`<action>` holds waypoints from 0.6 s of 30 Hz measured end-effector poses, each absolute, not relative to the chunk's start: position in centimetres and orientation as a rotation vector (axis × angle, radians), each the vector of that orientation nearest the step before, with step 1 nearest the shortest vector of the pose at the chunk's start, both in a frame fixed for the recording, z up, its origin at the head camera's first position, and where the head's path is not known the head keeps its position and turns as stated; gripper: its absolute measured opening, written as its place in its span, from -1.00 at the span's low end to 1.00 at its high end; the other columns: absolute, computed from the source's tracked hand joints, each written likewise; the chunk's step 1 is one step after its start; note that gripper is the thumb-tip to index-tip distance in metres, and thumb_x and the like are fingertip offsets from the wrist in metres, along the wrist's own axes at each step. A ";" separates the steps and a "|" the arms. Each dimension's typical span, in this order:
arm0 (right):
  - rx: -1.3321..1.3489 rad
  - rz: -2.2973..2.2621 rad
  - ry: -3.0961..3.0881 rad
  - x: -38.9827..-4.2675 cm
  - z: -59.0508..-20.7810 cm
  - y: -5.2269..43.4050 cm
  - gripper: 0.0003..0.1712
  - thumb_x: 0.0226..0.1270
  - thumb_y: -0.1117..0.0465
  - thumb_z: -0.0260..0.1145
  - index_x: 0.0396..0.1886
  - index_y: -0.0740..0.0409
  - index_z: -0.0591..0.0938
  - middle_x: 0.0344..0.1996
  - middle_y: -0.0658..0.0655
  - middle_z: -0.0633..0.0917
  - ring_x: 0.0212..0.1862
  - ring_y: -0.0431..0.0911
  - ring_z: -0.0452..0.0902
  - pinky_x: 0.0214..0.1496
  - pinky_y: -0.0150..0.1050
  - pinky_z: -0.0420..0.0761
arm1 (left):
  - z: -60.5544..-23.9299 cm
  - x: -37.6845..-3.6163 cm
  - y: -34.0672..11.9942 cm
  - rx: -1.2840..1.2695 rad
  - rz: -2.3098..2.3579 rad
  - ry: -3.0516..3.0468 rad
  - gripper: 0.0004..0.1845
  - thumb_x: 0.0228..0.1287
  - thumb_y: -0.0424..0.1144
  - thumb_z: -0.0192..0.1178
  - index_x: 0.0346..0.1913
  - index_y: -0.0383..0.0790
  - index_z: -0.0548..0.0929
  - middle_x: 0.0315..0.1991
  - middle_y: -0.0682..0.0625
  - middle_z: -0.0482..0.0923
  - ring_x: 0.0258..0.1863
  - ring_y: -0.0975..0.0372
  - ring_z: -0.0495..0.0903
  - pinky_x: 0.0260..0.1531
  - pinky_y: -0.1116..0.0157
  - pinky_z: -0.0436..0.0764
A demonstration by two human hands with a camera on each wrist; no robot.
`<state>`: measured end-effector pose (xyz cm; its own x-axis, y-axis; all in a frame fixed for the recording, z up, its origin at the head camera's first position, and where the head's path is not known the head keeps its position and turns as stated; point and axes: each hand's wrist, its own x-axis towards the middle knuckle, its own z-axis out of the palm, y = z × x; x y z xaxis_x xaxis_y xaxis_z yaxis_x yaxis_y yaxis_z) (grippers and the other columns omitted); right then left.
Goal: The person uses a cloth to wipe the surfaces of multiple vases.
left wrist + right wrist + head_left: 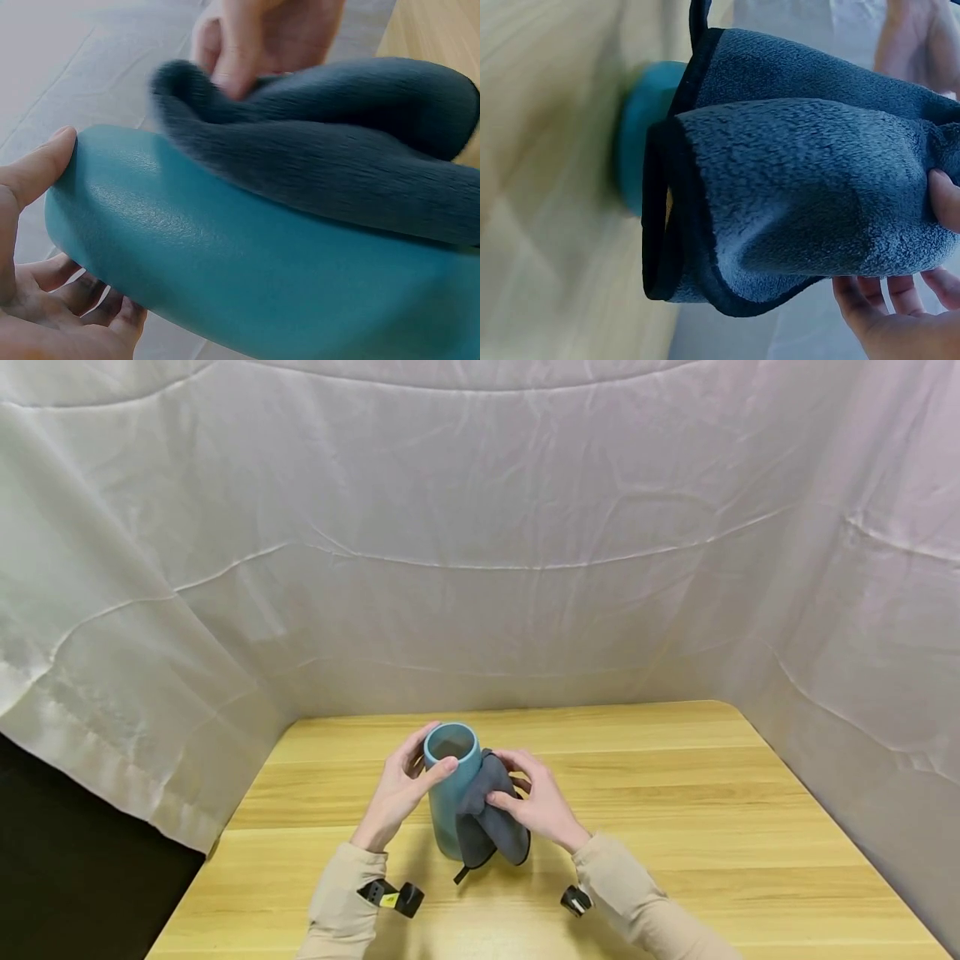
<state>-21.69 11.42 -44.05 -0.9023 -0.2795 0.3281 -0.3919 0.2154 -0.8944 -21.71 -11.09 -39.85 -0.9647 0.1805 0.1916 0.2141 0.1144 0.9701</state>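
Note:
A tall teal vase [444, 827] is upright in the head view, its round mouth facing up. Near its rim, my left hand [400, 789] grips it, thumb on the near side and fingers round the far left. My right hand [543, 806] pinches a dark grey-blue cloth [491, 814] between thumb and fingers at the vase's right side. Folds of the cloth [322, 161] lie along the teal wall [187, 232] in the left wrist view. In the right wrist view the cloth [802, 187] hides most of the vase. Whether the vase's base touches the table cannot be told.
The wooden table [675, 827] extends to both sides of the hands. Pale draped fabric [480, 543] encloses its back and sides. A dark area [75, 860] lies beyond the table's left edge. Small black cameras [408, 900] sit on both wrists.

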 end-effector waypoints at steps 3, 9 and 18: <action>0.633 1.807 -2.398 -21.6 -44.7 11.5 -0.38 0.21 0.38 0.47 0.29 0.20 0.54 0.13 0.24 0.61 0.16 0.12 0.54 0.27 0.16 0.61 | -39.8 -21.7 -11.2 -0.412 -2.033 -2.328 -0.32 0.33 -0.27 0.33 0.47 -0.15 0.34 0.45 -0.11 0.38 0.53 0.05 0.26 0.61 -0.02 0.10; 0.631 1.829 -2.399 -21.5 -45.2 11.5 -0.37 0.21 0.37 0.47 0.30 0.17 0.54 0.13 0.22 0.61 0.16 0.10 0.53 0.29 0.17 0.60 | -39.7 -21.4 -11.1 -0.414 -2.016 -2.334 -0.31 0.34 -0.26 0.31 0.49 -0.18 0.32 0.45 -0.12 0.37 0.53 0.04 0.26 0.61 0.00 0.10; 0.675 1.782 -2.371 -21.2 -45.5 11.6 -0.37 0.22 0.34 0.47 0.30 0.17 0.53 0.12 0.21 0.60 0.15 0.07 0.56 0.23 0.13 0.65 | -39.5 -20.0 -8.1 -0.133 -1.641 -2.344 -0.16 0.13 0.01 0.47 0.43 -0.12 0.35 0.34 -0.16 0.38 0.32 -0.02 0.39 0.38 -0.08 0.38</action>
